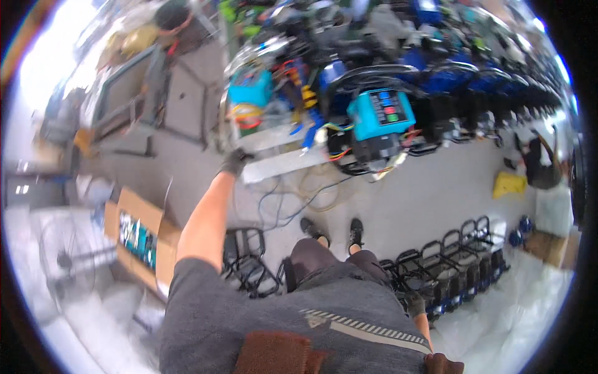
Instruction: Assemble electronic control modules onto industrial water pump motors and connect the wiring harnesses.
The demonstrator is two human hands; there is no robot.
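Note:
My left hand (235, 163), in a dark glove, reaches forward to the near left corner of a pale workbench (283, 163). It is at the bench edge; blur hides how its fingers lie. Low at my right side, my gloved right hand (415, 304) is down among black tubular frames (408, 265) standing in a row, and its fingers are hidden. On the bench side, a black machine (374, 148) carries a turquoise control box (381, 113) with coloured buttons and loose wires. Another turquoise box (250, 88) sits at the bench's left, beside a blue and yellow tool (308, 103).
Cables (299, 202) lie across the floor before my feet. At the left stands an open cardboard box (163, 249) of turquoise parts, with black frames (249, 262) near it. Black and blue machines (486, 84) line the far right. A yellow bag (509, 184) lies farther right.

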